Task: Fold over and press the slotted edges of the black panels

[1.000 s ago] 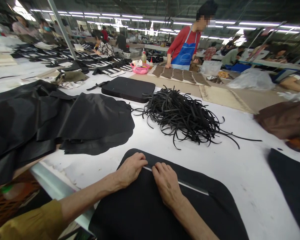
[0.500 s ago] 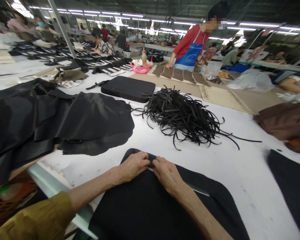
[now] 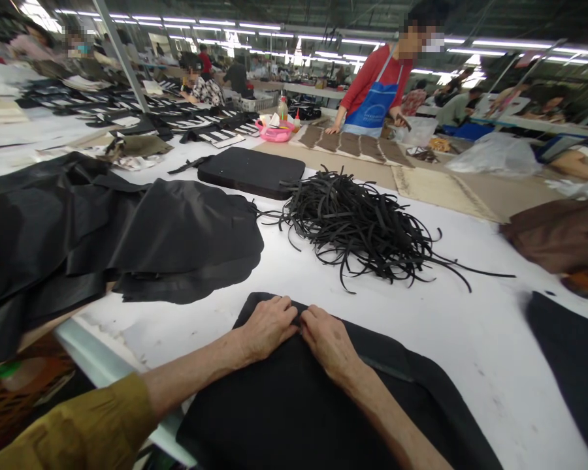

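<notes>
A large black sheet of leather-like material [image 3: 284, 405] lies in front of me, its far edge folded over into a band. My left hand [image 3: 269, 328] is closed on that edge, fingertips pinched against it. Close beside it, my right hand [image 3: 327, 339] pinches the same edge with bent fingers. A dark strip [image 3: 387, 365] lies along the fold to the right of my hand. The fingertips of both hands are partly hidden behind the knuckles. Beyond them sits a tangled heap of thin black strips [image 3: 362, 225].
Black sheets [image 3: 186, 235] are piled on the left. A stack of black panels [image 3: 249, 171] lies behind, near a pink basket [image 3: 275, 132]. At the right are another black piece [image 3: 568, 365] and brown material [image 3: 563, 232]. A co-worker in a blue apron [image 3: 375, 108] stands across the white table [image 3: 475, 313].
My hands have shifted slightly right along the folded edge. The pale gap by my fingers and along the strip has closed up. The co-worker's hand has moved out a little.
</notes>
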The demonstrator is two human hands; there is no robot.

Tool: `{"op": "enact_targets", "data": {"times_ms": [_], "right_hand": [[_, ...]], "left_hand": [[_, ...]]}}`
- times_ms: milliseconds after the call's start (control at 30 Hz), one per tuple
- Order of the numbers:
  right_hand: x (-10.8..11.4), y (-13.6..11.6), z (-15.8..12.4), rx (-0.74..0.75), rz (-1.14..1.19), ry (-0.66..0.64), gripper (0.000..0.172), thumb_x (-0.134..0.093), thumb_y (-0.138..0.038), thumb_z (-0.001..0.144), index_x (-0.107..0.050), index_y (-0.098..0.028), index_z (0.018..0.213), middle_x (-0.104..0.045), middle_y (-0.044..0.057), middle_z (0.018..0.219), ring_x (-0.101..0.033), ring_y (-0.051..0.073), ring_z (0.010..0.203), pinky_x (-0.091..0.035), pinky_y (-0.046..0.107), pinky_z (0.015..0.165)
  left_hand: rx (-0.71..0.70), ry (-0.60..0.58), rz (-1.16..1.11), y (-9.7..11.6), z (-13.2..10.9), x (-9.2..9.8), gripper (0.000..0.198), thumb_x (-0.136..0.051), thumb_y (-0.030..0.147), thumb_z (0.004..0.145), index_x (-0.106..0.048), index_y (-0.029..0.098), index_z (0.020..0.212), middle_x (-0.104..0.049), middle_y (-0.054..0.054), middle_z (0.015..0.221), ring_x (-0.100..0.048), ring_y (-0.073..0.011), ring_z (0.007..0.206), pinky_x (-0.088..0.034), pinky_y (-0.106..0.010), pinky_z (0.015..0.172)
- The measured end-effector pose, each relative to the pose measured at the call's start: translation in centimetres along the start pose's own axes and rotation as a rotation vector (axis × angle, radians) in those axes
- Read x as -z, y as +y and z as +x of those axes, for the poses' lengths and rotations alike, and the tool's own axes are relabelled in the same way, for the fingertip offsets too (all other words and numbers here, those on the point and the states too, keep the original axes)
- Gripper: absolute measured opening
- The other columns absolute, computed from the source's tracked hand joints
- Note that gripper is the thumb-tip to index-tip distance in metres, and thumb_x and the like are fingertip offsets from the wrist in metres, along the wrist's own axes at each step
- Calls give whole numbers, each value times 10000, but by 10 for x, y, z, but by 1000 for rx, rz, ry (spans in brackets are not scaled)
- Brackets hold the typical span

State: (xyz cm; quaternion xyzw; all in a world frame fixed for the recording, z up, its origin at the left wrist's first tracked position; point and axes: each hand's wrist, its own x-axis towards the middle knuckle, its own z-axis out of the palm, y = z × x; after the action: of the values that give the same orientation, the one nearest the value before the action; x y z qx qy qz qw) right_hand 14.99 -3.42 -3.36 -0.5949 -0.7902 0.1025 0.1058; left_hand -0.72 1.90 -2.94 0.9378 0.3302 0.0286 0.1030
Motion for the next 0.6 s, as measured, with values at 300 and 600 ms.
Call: {"op": "enact_targets", "data": {"times_ms": [300,600], "right_hand": [[0,1,0,-37,18,6,147,-424,-133,869,-525,-183,774,-534,12,794,-509,131,715,-376,233,636],[-1,-3,-6,-9,8,105,168,-414,-133,881,-553,-183,802,-549,31,831,-513,157,815,-404,256,730]], "left_hand": [[28,17,-67,3,0,-3,461,-655,550,648,-527,171,877,-521,-45,908,-504,-228,842,-454,-340,671],[-9,159,-51,-8,-9,-3,101,-524,161,800,-524,190,896,-514,-37,942,-451,-199,884,-401,-340,780]]}}
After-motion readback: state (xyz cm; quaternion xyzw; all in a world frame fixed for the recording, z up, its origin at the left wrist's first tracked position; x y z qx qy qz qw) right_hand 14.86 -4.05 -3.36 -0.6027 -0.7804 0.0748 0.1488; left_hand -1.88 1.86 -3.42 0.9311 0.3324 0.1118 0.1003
